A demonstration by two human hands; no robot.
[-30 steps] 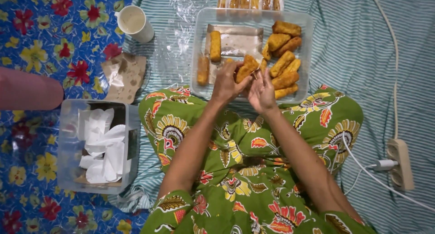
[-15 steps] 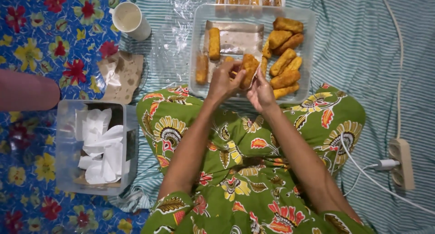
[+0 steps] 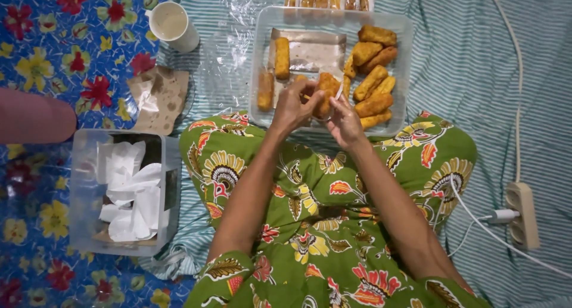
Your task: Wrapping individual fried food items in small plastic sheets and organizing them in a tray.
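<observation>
Centre frame: left hand (image 3: 293, 108) pinches a fried roll (image 3: 327, 88) w/ curled fingers; right hand (image 3: 344, 120) half-closed, seems to grip clear wrap at roll, over tray (image 3: 260, 57).

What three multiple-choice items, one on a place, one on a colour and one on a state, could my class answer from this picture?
1. Where is the white cup?
A. on the flowered cloth, upper left
B. inside the clear tray
C. beside the power strip

2. What colour is the garment over the person's lap?
A. plain grey
B. green with a flower pattern
C. black

3. What are both hands doing?
A. resting flat
B. holding a fried piece together
C. lifting the cup

Key: 1 A, the cup stands far from the clear tray. 2 B, the lap shows green. 3 B, the left hand and right hand meet on it.
</observation>
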